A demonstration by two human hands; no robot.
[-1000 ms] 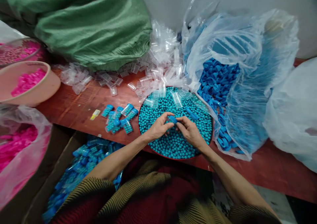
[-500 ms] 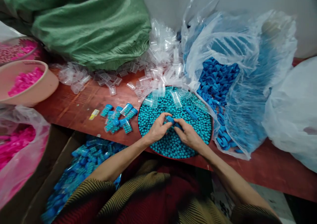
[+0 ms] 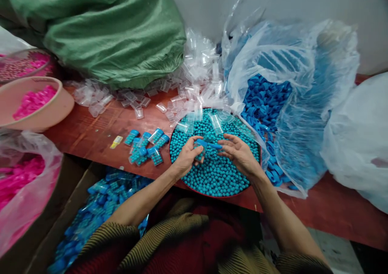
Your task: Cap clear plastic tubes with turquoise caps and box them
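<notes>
Between the thumb and fingers of my left hand is a small clear bottle with teal beads in it. Its blue cap has a flat tongue reaching toward my right hand. My right fingers are spread beside the tip of that tongue; whether they touch it is unclear. Both hands are over a round red-rimmed tray full of teal beads. Empty clear bottles lie on the beads toward the back.
Several filled blue-capped bottles lie left of the tray. Clear empties are heaped behind it. On the right, a plastic bag spills blue caps. A green sack, a pink basin and a box of filled bottles are leftward.
My right hand has come away to the right, its fingers spreading. My left hand has shifted slightly left with the bottle, and the blue cap's tongue now shows.
</notes>
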